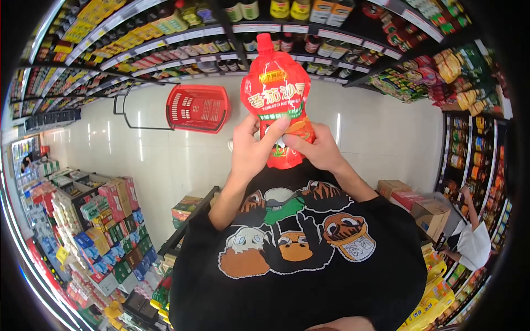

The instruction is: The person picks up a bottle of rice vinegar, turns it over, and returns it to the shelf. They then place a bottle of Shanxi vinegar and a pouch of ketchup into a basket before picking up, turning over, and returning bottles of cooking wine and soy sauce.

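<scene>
A red tomato ketchup pouch (276, 83) with a red cap is held upright in front of my chest, its printed front facing me. My left hand (255, 144) grips the lower left side of the pouch, with the thumb across its front. On the lower right side, my right hand (316, 144) holds it the same way, thumb pressed on the front near the other thumb. The fingers behind the pouch are mostly hidden.
A red shopping basket (199, 108) with a dark handle stands on the pale floor (149, 149). Shelves of bottles (190, 36) curve across the far side. Stacked cartons (118, 201) are at left, cardboard boxes (430, 215) at right. Another person (473, 243) reaches toward the right shelves.
</scene>
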{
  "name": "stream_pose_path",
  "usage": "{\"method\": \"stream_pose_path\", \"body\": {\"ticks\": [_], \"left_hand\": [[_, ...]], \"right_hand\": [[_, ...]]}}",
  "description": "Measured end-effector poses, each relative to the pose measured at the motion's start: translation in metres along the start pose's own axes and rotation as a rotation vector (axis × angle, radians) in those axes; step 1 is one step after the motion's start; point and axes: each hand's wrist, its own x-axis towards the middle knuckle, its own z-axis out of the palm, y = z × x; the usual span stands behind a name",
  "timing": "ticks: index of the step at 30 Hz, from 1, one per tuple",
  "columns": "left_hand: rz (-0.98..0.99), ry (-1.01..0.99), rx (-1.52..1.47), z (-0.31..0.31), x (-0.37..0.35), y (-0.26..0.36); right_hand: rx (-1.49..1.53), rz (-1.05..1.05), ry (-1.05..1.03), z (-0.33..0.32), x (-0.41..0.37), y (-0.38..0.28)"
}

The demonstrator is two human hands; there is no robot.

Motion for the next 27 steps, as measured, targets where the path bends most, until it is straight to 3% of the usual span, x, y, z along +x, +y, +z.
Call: {"method": "stream_pose_path", "body": {"ticks": [2, 4, 6, 7, 13, 19, 22, 24, 27], "left_hand": [[-0.045, -0.048, 0.003, 0.017, -0.003, -0.002], [-0.034, -0.062, 0.017, 0.031, 0.001, -0.006], [-0.008, -0.004, -0.235, 0.043, 0.009, -0.002], [-0.089, 0.003, -0.147, 0.042, 0.012, 0.002], [-0.053, 0.058, -0.164, 0.045, 0.025, 0.000], [-0.075, 0.024, -0.151, 0.038, 0.039, 0.003], [-0.111, 0.013, -0.133, 0.034, 0.045, -0.001], [-0.118, -0.008, -0.138, 0.035, 0.048, -0.005], [-0.099, -0.055, -0.083, 0.040, 0.047, -0.024]], "right_hand": [[-0.051, -0.062, 0.010, -0.015, -0.014, -0.007], [-0.106, 0.033, 0.004, -0.032, -0.023, -0.004], [-0.110, 0.022, 0.040, -0.034, -0.025, -0.008], [-0.107, 0.023, 0.037, -0.037, -0.025, -0.007], [0.035, -0.021, 0.033, -0.033, -0.016, -0.005], [-0.041, 0.177, -0.079, -0.049, -0.002, -0.005], [-0.012, 0.104, -0.016, -0.062, 0.007, -0.002], [-0.268, -0.057, 0.171, -0.076, 0.007, -0.010], [-0.284, -0.092, 0.208, -0.087, 0.009, -0.043]]}}
